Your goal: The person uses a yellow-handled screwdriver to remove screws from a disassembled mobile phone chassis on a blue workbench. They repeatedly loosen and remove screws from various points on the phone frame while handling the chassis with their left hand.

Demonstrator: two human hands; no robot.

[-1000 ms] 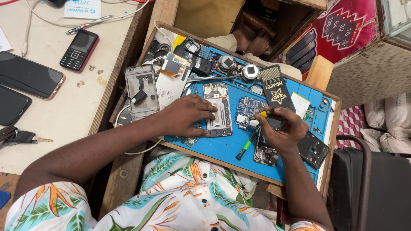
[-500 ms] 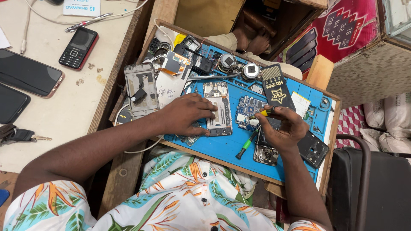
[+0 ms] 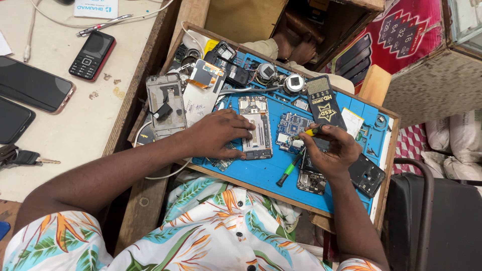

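My left hand [image 3: 219,133] presses down on an opened phone body [image 3: 257,131] that lies on a blue work mat [image 3: 261,173] in a wooden tray. My right hand [image 3: 331,150] is closed around a small yellow-and-black screwdriver [image 3: 310,132], its tip pointing left toward a bare circuit board [image 3: 291,128]. A green-handled screwdriver [image 3: 288,170] lies on the mat just below that hand. Under my right palm sits another stripped phone board [image 3: 311,180].
A black flat pack [image 3: 324,103], a black phone back [image 3: 367,175], round parts and a metal phone frame [image 3: 164,103] crowd the tray. On the pale table to the left lie a keypad phone [image 3: 92,55], two dark smartphones [image 3: 32,85] and keys [image 3: 20,158]. A dark chair [image 3: 437,221] stands right.
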